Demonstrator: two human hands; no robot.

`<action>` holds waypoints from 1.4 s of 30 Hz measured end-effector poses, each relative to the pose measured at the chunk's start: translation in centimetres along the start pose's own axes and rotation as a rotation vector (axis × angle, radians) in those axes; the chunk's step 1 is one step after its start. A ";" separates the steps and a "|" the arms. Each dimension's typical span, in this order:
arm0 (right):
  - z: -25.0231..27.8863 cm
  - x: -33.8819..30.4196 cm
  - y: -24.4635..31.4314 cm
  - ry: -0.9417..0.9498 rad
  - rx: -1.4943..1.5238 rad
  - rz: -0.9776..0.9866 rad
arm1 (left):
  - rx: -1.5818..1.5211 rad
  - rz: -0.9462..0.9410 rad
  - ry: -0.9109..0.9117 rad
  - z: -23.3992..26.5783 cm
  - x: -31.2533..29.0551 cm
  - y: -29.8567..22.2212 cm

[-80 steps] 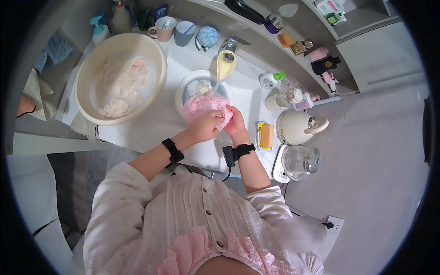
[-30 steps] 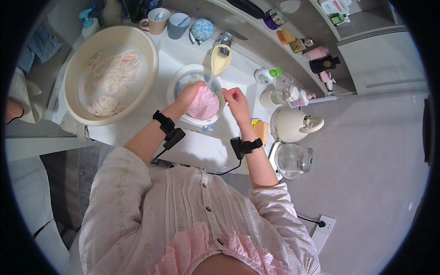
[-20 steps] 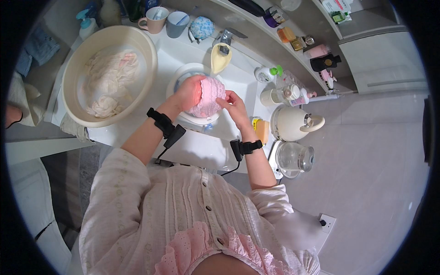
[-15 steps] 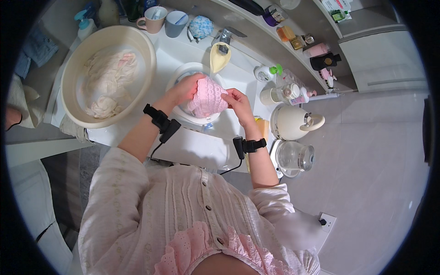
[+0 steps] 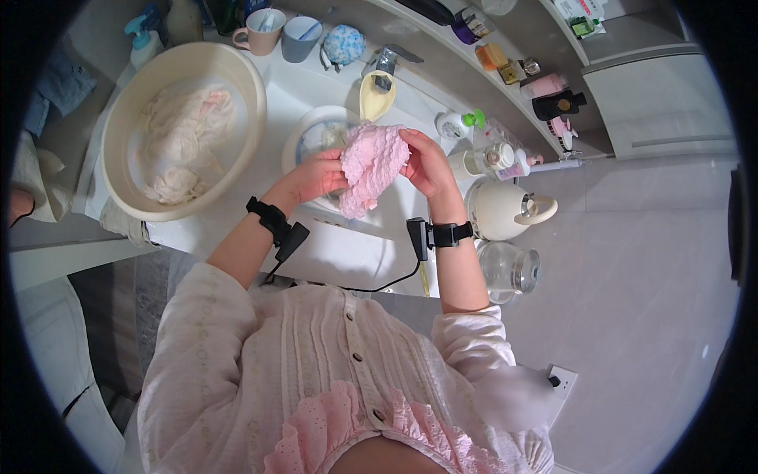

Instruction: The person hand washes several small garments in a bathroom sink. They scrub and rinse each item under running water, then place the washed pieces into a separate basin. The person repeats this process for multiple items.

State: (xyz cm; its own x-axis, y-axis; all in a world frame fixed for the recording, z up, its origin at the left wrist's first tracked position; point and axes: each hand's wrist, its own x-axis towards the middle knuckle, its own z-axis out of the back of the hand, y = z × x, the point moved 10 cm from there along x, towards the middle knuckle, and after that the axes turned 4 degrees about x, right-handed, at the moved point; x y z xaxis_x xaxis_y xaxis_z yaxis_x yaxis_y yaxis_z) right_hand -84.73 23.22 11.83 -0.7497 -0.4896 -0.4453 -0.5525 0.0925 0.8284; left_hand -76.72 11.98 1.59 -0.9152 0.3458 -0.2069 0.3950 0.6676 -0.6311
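Pink cloth (image 5: 369, 166) held up above the small white bowl (image 5: 316, 138), over the white table (image 5: 347, 249). Left hand (image 5: 320, 175) closed on its left edge, right hand (image 5: 425, 162) pinching its upper right edge, fingers curled around the fabric; lower end of the cloth hanging loose toward the near rim of the bowl.

Left of the bowl, a big cream basin (image 5: 185, 126) with pale wet laundry inside. Beyond the bowl, a yellow scoop-shaped thing (image 5: 377, 95) just below the metal tap (image 5: 385, 62), then a pink mug (image 5: 263, 30), a grey-blue mug (image 5: 302, 38) and a round blue-patterned thing (image 5: 344, 43). Far left of the bowl, a spray bottle with a blue trigger (image 5: 142, 39).

Right of the bowl, a small white bottle with a green cap (image 5: 458, 124), a cluster of small clear bottles (image 5: 497, 156), a cream kettle (image 5: 505, 209) and a glass jug (image 5: 509, 270) nearer the body. On the shelf beyond, small packages: one orange (image 5: 491, 55), one pink (image 5: 545, 84), one dark (image 5: 559, 104); labels too small to tell.
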 end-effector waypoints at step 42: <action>4.0 -0.8 5.0 -0.093 -0.448 0.155 | 1.098 -0.303 -0.169 -5.2 3.5 -9.0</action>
State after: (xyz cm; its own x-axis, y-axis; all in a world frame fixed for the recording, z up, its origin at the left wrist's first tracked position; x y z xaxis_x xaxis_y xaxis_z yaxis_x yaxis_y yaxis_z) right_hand -88.33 27.57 14.95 -0.8512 -0.4184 -0.3169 -0.2360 -0.2342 0.9431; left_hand -83.06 10.64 10.39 -0.9925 0.1210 0.0192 -0.0498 -0.2550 -0.9657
